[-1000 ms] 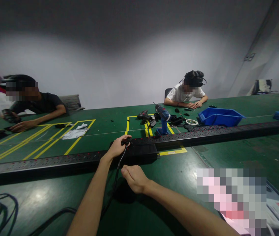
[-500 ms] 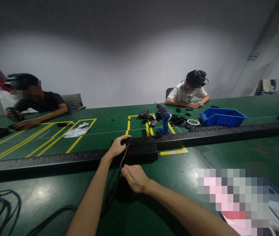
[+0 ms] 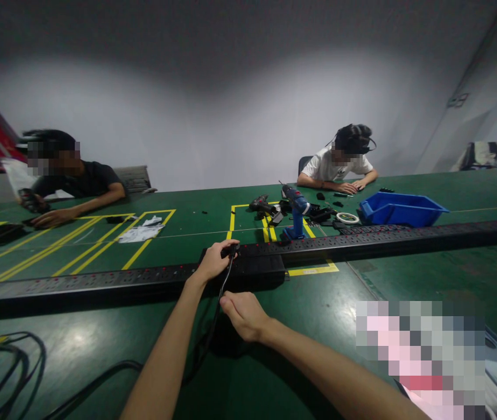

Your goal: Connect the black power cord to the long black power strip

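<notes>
A long black power strip (image 3: 112,279) lies across the table, with rows of sockets and small red lights. Its middle carries a wider black box (image 3: 259,271). My left hand (image 3: 214,262) is closed at the box, its fingers round a black plug (image 3: 233,251); whether the plug is seated in a socket is hidden. From the plug a black cable (image 3: 226,277) runs down toward me, passing the fingertips of my right hand (image 3: 246,315). That hand is curled closed just above the table, and I cannot make out what, if anything, is inside it.
Beyond the strip stand a blue cordless drill (image 3: 294,213), a blue bin (image 3: 401,209), a white tape roll (image 3: 347,218) and black parts. Two people sit across the green table (image 3: 318,326). Coiled cables (image 3: 12,367) lie at left; a blurred-out patch covers the right front.
The whole view has shifted slightly to the right. Both hands keep nearly the same pose, the left at the plug, the right closed beside the cable.
</notes>
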Action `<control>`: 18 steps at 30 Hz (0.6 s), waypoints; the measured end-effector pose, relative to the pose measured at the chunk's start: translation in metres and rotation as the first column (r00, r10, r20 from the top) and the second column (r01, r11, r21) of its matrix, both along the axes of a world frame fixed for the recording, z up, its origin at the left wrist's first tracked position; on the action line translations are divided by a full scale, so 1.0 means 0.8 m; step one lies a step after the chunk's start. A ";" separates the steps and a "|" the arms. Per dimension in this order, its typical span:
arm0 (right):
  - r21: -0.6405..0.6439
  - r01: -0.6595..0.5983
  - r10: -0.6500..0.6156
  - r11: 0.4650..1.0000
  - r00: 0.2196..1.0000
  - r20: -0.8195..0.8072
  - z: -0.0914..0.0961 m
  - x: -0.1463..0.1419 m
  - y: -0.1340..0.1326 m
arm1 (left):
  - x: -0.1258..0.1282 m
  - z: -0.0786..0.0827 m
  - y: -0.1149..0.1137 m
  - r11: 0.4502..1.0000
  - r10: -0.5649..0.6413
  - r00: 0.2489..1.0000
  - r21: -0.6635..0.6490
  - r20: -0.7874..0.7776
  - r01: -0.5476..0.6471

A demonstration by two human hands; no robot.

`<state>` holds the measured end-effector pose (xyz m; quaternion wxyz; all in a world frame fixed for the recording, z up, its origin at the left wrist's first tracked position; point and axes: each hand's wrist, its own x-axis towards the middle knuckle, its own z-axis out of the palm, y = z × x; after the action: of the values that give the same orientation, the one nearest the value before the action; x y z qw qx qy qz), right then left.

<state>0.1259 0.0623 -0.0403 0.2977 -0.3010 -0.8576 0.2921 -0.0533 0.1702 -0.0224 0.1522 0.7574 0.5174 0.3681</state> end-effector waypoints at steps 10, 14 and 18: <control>-0.020 0.007 -0.007 1.000 0.999 -0.045 0.004 0.000 -0.003 | 0.007 0.007 -0.008 0.999 0.003 0.996 0.044 -0.094 0.001; 0.048 0.049 -0.042 0.998 0.989 -0.140 0.005 0.007 -0.004 | 0.006 0.003 -0.007 0.998 0.025 0.991 0.056 -0.129 -0.018; 0.195 0.077 -0.047 0.978 0.986 -0.158 0.015 0.011 0.005 | 0.006 0.001 -0.006 0.997 0.074 0.989 0.042 -0.131 -0.069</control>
<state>0.1348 0.0666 -0.0285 0.4004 -0.2729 -0.8474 0.2171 -0.0483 0.1653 -0.0218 0.0902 0.7638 0.5462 0.3317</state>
